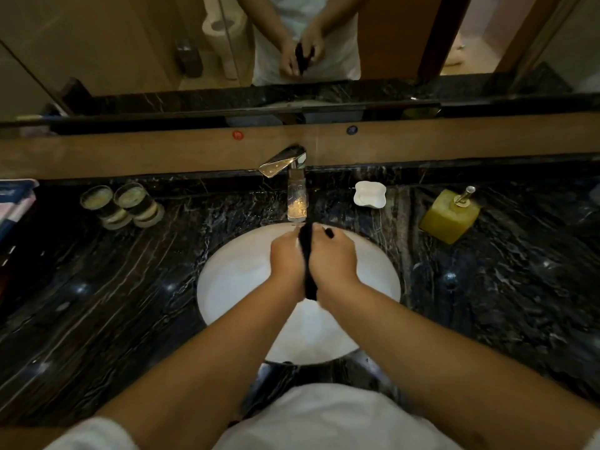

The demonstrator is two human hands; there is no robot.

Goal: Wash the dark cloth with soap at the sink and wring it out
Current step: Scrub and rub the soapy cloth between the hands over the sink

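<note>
The dark cloth (307, 258) is bunched into a narrow strip, pressed between my left hand (286, 260) and my right hand (334, 259). Both hands are closed on it side by side, above the white oval sink basin (227, 287). The cloth's top end sits just under the chrome faucet spout (296, 199); its lower end hangs between my wrists. A yellow soap dispenser (449, 216) stands on the counter to the right. A white soap dish (370, 194) lies beside the faucet.
Two glass tumblers (121, 206) stand on the dark marble counter (97, 303) at the left. A mirror (130, 43) behind the wooden ledge reflects my hands and the cloth. Folded items lie at the far left edge.
</note>
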